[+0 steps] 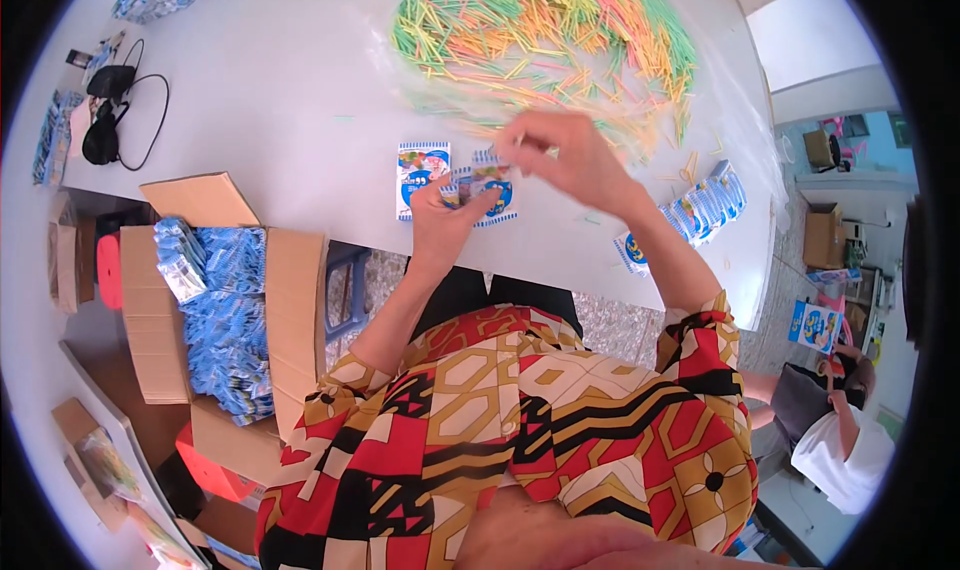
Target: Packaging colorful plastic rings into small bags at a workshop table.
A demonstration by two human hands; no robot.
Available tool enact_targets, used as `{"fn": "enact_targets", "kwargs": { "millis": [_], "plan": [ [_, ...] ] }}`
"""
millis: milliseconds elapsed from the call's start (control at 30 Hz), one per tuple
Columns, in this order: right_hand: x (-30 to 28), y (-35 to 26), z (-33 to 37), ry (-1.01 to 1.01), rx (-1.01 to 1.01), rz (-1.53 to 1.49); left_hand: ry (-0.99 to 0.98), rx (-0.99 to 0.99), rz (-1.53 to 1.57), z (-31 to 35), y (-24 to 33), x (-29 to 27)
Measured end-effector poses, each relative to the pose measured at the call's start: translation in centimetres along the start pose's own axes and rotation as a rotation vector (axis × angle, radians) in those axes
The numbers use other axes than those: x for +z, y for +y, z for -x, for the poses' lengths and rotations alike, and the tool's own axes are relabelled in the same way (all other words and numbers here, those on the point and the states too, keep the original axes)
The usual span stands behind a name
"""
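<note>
At the near edge of the table, my left hand (445, 222) pinches a small blue-and-white printed packet (492, 202), its thumb lying across the front. Another packet (422, 160) of the same kind lies flat just left of it, partly under my fingers. Close by the upper edge of the held packet is my right hand (575, 160), somewhat blurred, with fingers curled together; what they pinch, if anything, is too small to make out. Beyond my hands spreads a heap of thin green, yellow, orange and pink sticks (560, 30) on clear plastic sheeting.
A row of overlapping packets (700, 205) lies by my right forearm. To my left stands an open cardboard box (295, 320) filled with blue packets (225, 320). Black corded objects (105, 120) rest at the table's far left. A person in white (845, 455) sits at the right.
</note>
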State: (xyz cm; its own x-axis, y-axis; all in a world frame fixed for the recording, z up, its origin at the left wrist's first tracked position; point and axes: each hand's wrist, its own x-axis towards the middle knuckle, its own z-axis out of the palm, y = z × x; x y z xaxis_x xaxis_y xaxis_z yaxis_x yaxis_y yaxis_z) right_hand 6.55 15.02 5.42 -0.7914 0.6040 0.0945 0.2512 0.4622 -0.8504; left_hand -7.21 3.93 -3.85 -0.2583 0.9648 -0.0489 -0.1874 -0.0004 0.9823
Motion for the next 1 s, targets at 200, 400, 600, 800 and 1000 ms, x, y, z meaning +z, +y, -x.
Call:
{"fn": "enact_targets", "kwargs": {
  "millis": [200,400,600,800,1000],
  "plan": [
    [-2.2,6.2,-8.9,0.238,0.062,0.147,0.117,-0.045,0.22,-0.3,-0.2,-1.4],
    [-2.1,12.7,-16.0,0.341,-0.155,0.392,0.159,-0.109,0.285,-0.3,-0.1,-2.2],
    [0.7,13.9,-18.5,0.051,0.082,0.74,0.156,-0.136,0.28,-0.3,-0.3,-2.7],
    [3.5,13.5,-18.3,0.12,0.11,0.817,0.142,-0.146,0.305,-0.4,-0.4,-2.7],
    [4.3,14.1,-18.2,0.218,0.111,0.931,0.107,-0.17,0.321,-0.4,-0.4,-2.0]
  ]
}}
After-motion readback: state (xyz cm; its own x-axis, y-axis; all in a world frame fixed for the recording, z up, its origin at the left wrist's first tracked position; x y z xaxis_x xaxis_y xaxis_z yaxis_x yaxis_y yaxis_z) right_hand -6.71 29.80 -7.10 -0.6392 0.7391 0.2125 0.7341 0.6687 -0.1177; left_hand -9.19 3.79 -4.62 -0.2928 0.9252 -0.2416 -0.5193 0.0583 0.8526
